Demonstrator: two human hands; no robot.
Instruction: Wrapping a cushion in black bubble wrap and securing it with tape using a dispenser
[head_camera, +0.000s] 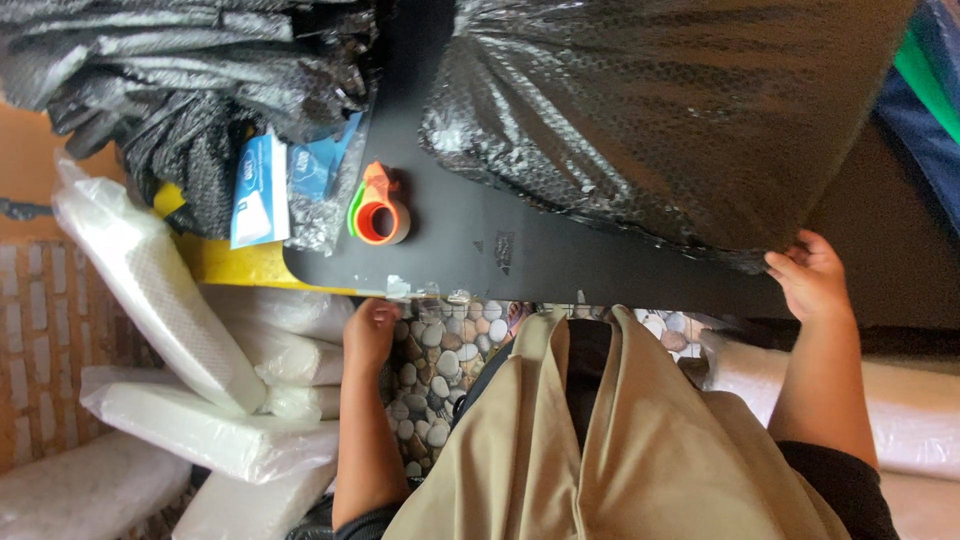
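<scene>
Where the dark table (560, 250) runs across the middle of the view, a big bundle of black bubble wrap (660, 120) covers most of its right and far part, its lower edge sagging toward the near rim. More crumpled black wrap (170, 70) is heaped at the far left, past the table's end. Stacked white foam packs (170, 300) lie to the left and nearer, over a brick-pattern floor (some of them sealed in clear plastic). Beside the table's left end a yellow board (235, 262) shows, with a blue-and-white packet (258, 190) leaning on it.

On the table, well left of the bundle, an orange tape dispenser (378, 212) sits with its roll of clear tape.

The right hand (808, 275) is at the bundle's near right corner, fingers curled and pinching the edge of the wrap. The left hand (370, 330) rests at the table's near rim, just below the dispenser, fingers bent loosely over the edge; whether they grip anything, I cannot tell.
</scene>
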